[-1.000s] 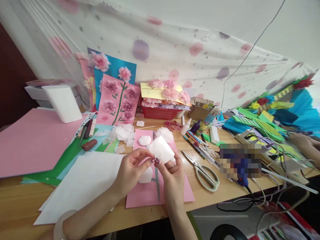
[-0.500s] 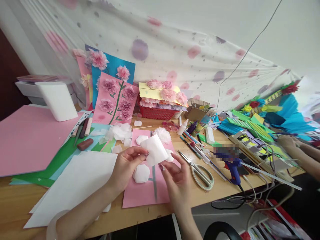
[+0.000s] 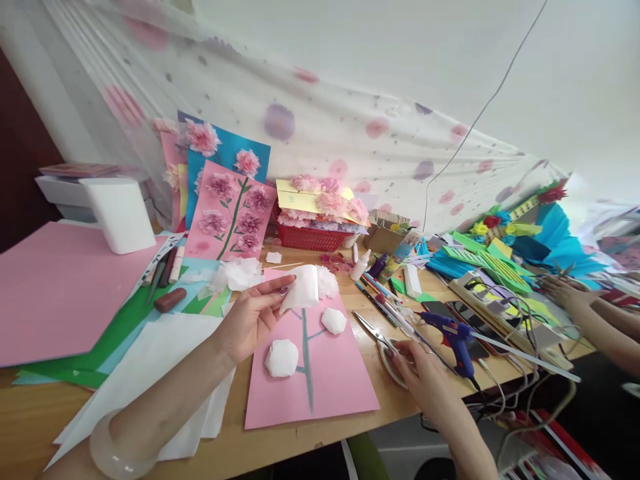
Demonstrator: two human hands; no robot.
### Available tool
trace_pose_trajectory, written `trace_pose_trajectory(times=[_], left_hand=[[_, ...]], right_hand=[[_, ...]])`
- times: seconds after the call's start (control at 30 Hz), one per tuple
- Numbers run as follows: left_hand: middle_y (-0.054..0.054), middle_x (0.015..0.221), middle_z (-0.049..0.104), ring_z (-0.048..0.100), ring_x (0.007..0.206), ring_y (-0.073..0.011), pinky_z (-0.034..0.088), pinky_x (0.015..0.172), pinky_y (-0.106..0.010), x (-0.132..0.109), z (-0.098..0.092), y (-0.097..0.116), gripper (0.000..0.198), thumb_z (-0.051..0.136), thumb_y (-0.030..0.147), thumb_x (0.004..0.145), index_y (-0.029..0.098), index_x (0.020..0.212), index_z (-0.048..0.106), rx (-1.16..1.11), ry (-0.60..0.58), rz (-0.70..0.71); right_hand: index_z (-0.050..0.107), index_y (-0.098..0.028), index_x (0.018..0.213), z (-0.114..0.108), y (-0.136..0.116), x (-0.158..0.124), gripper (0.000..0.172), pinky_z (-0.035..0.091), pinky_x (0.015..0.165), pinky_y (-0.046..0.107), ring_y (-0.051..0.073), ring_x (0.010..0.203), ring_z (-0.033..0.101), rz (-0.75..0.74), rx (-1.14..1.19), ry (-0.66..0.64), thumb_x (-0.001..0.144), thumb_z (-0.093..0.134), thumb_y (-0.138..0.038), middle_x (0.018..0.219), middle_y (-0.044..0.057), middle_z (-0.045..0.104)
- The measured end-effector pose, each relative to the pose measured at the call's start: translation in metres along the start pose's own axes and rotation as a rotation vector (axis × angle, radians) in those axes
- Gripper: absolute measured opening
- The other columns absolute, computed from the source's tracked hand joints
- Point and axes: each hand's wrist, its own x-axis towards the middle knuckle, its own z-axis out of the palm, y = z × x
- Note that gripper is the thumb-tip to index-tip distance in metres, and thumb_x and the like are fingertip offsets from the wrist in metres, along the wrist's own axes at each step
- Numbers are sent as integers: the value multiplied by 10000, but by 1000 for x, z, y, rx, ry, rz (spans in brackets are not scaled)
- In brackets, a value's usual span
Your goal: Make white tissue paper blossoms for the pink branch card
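Note:
My left hand pinches a folded piece of white tissue paper between thumb and fingers, held above a pink sheet. On that sheet a grey-green stem is painted, with a round white tissue pad at lower left and a smaller pad at right. A fluffy white paper flower lies at its top, partly behind the folded paper. My right hand has its fingers closed around the pale handles of the scissors, which lie on the table with blades pointing away.
A blue glue gun with cables lies to the right, beside a power strip. Pens, glue bottles and a red basket of paper flowers stand behind. White sheets lie at left. Another person's hands are at far right.
My right hand has let go of the folded tissue paper and moved right and down onto the scissors' handles. My left hand keeps the paper alone, now turned more edge-on.

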Motion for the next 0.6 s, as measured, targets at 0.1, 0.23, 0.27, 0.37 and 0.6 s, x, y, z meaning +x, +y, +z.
trace_pose_trajectory(times=[0.1, 0.23, 0.27, 0.37, 0.6], left_hand=[[-71, 934, 727, 689, 823, -140, 576, 778, -240, 6, -2, 2, 240, 530, -31, 775, 111, 834, 715, -65, 34, 9], [-61, 838, 726, 698, 786, -125, 579, 778, -229, 13, -13, -6, 265, 494, -68, 790, 113, 789, 687, -141, 139, 16], [-58, 812, 725, 700, 771, -125, 582, 765, -225, 14, -17, -8, 266, 490, -72, 792, 114, 774, 679, -155, 167, 17], [-60, 767, 721, 705, 725, -127, 589, 703, -201, 14, -23, -11, 261, 487, -78, 792, 108, 743, 663, -182, 220, 16], [-60, 778, 730, 703, 675, -113, 582, 629, -147, 14, -26, -9, 269, 499, -90, 772, 101, 774, 688, -201, 253, 11]], right_hand=[[594, -155, 940, -6, 7, 7, 260, 453, 781, 412, 298, 895, 620, -15, -78, -48, 805, 426, -301, 965, 152, 658], [584, -178, 827, -12, 5, 14, 197, 458, 721, 388, 292, 843, 631, -40, -163, -151, 788, 407, -255, 909, 143, 668], [570, -183, 792, -15, 3, 14, 181, 458, 713, 389, 293, 830, 629, -42, -168, -153, 782, 402, -248, 879, 141, 669], [545, -195, 751, -31, -1, 11, 163, 467, 712, 404, 292, 776, 624, -9, -50, -160, 781, 420, -295, 795, 130, 664], [608, -216, 969, -38, -52, -19, 371, 511, 671, 316, 209, 731, 631, 238, 1266, -309, 728, 662, -494, 833, 78, 654]])
